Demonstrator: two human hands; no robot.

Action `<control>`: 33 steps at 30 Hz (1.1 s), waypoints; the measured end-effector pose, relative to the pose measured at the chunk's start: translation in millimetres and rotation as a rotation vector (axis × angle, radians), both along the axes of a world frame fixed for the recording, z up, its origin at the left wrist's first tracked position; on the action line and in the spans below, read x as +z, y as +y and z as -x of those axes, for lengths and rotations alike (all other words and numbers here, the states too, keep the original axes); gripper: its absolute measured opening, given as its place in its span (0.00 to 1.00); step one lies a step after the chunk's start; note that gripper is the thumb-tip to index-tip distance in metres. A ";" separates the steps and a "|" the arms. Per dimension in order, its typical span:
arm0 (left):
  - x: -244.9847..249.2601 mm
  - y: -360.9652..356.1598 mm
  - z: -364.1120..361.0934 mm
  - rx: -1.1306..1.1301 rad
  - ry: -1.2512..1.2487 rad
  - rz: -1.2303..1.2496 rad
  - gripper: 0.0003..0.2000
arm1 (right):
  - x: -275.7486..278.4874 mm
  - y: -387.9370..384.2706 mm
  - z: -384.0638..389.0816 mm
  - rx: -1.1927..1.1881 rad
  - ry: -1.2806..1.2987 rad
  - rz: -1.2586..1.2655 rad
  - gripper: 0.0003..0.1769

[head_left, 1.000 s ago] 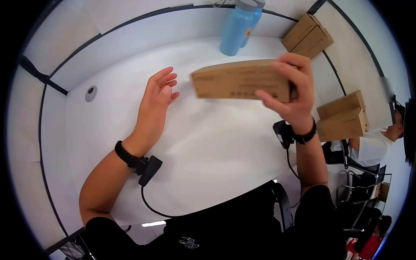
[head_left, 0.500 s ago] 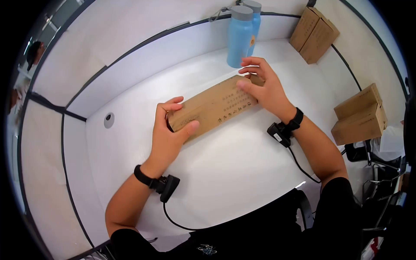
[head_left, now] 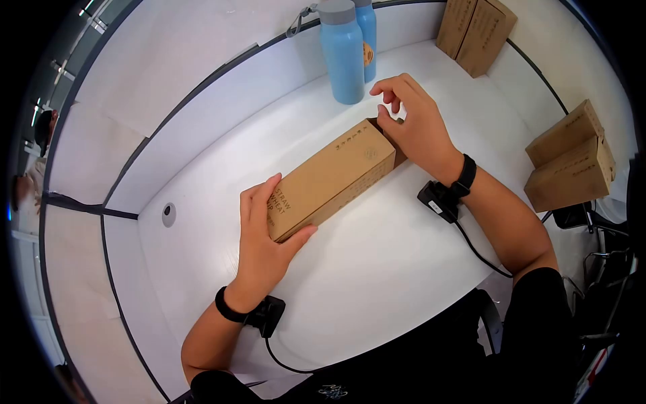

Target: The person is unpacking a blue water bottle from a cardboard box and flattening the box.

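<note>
A long brown cardboard box (head_left: 330, 178), printed "STRAW WHEAT" at its near-left end, lies slanted over the white table. My left hand (head_left: 262, 232) is closed around that end, thumb on the near side and fingers on the far side. At the other end a flap (head_left: 400, 156) stands out and a dark gap shows. My right hand (head_left: 420, 128) is at this end, its thumb by the gap, its fingers loosely bent and apart from the thumb. Whether anything is inside the box is hidden.
Two blue bottles (head_left: 344, 64) with grey lids stand behind the box. Brown boxes (head_left: 484, 37) stand at the back right, and more boxes (head_left: 572, 172) at the right edge. A round cable hole (head_left: 169, 215) is at the left. Low white partitions (head_left: 222, 108) border the table.
The box has turned so another printed face points up, and its right end now shows an opened flap. My left hand has shifted its hold; my right fingers have come off the box's face.
</note>
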State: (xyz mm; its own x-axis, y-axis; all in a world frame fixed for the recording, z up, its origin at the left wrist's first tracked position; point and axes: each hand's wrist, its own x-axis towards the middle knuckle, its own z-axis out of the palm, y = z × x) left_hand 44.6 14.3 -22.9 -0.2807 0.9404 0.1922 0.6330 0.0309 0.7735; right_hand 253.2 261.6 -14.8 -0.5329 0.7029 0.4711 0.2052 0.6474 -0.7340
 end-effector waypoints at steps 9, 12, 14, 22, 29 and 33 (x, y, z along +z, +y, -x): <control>-17.0 1.8 13.4 0.114 -0.132 -0.059 0.39 | -20.0 9.5 3.7 0.280 0.134 0.491 0.08; -14.9 1.1 12.5 0.132 -0.167 -0.046 0.38 | -11.8 10.1 3.8 0.283 0.107 0.698 0.08; -14.6 1.2 10.5 0.156 -0.297 -0.046 0.37 | -7.9 18.1 0.6 0.289 -0.014 0.661 0.10; -17.6 0.5 13.6 0.185 -0.320 -0.056 0.37 | -3.6 36.3 -8.1 0.449 -0.101 0.841 0.18; -19.2 -1.5 13.9 0.130 -0.354 -0.084 0.36 | 5.3 28.5 -10.2 0.615 -0.223 0.856 0.27; -15.4 -0.7 14.1 0.111 -0.310 -0.110 0.37 | 5.3 31.0 -10.2 0.620 -0.169 0.716 0.28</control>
